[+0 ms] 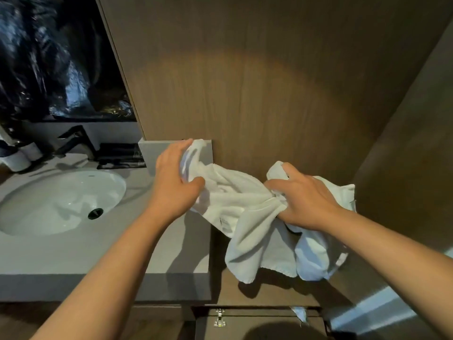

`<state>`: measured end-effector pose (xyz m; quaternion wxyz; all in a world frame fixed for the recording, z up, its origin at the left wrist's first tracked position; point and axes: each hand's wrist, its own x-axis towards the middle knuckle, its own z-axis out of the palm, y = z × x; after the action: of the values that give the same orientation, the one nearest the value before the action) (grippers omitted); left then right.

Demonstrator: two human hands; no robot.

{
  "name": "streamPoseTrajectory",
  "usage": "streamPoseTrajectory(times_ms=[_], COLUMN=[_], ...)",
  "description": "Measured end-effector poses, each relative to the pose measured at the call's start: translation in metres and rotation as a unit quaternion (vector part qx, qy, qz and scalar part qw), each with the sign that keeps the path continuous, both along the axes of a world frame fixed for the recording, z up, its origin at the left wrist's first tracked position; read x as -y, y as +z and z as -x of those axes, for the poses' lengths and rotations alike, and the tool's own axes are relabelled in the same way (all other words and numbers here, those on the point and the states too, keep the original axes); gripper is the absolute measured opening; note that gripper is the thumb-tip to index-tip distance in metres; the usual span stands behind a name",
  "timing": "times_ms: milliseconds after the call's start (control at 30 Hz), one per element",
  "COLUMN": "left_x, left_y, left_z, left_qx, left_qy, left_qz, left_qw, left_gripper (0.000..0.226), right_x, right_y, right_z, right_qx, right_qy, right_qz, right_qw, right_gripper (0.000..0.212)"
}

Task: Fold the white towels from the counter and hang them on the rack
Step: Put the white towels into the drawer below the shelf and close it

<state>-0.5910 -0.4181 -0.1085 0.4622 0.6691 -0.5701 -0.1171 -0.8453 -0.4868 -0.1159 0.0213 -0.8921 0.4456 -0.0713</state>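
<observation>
I see crumpled white cloth towel [245,207] held up off right edge of grey stone table [73,256], in front of brown wood-grain wall panel [269,82]. My left hand [175,182] grips towel's end at 10 o'clock, fingertips buried in folds. My right hand [301,200] bunches cloth at 3 o'clock; palm hidden. Lower folds hang at 5 o'clock. White oval sink [61,200] at 9 o'clock. Black tap [73,141] dim. Rack not visible.
</observation>
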Motion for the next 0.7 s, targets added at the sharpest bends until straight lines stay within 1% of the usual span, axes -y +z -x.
streamPoseTrajectory(times_ms=[67,133,200,267,300,333,367,400,467,533,633,700], left_x=[0.008,0.020,0.037,0.054,0.061,0.068,0.074,0.080,0.090,0.101,0.121,0.132], left_y=[0.000,-0.003,-0.007,-0.015,-0.020,-0.024,-0.028,-0.032,-0.036,-0.033,-0.024,-0.014], left_z=[0.002,0.002,-0.003,-0.012,-0.018,-0.023,-0.029,-0.034,-0.046,-0.059,-0.088,-0.112], left_qx=[0.106,0.197,0.255,0.273,0.262,0.235,0.193,0.138,0.023,-0.054,-0.168,-0.217], left_qy=[-0.094,-0.144,-0.161,-0.174,-0.194,-0.220,-0.235,-0.242,-0.233,-0.201,-0.136,-0.093], left_qz=[-0.008,-0.045,-0.102,-0.150,-0.159,-0.155,-0.146,-0.137,-0.110,-0.080,-0.066,-0.064], left_qw=[0.990,0.969,0.948,0.934,0.932,0.934,0.941,0.951,0.966,0.975,0.974,0.970], left_gripper=[0.076,0.083,0.084,0.072,0.059,0.041,0.024,0.017,0.033,0.042,0.039,0.036], right_x=[0.009,0.018,0.025,0.029,0.030,0.031,0.033,0.034,0.040,0.047,0.054,0.058], right_y=[0.001,0.003,0.007,0.009,0.010,0.009,0.009,0.009,0.007,0.007,0.010,0.012], right_z=[-0.005,-0.012,-0.020,-0.029,-0.033,-0.039,-0.044,-0.050,-0.061,-0.074,-0.093,-0.105], right_qx=[0.003,0.004,0.005,0.014,0.021,0.026,0.032,0.040,0.057,0.071,0.088,0.097], right_qy=[0.017,0.035,0.041,0.039,0.038,0.036,0.033,0.029,0.012,-0.012,-0.049,-0.063], right_qz=[0.006,0.011,0.017,0.023,0.025,0.024,0.020,0.014,0.003,-0.006,-0.017,-0.010], right_qw=[1.000,0.999,0.999,0.999,0.999,0.999,0.999,0.999,0.998,0.997,0.995,0.993], right_gripper=[0.032,0.034,0.035,0.036,0.037,0.037,0.036,0.037,0.041,0.046,0.052,0.053])
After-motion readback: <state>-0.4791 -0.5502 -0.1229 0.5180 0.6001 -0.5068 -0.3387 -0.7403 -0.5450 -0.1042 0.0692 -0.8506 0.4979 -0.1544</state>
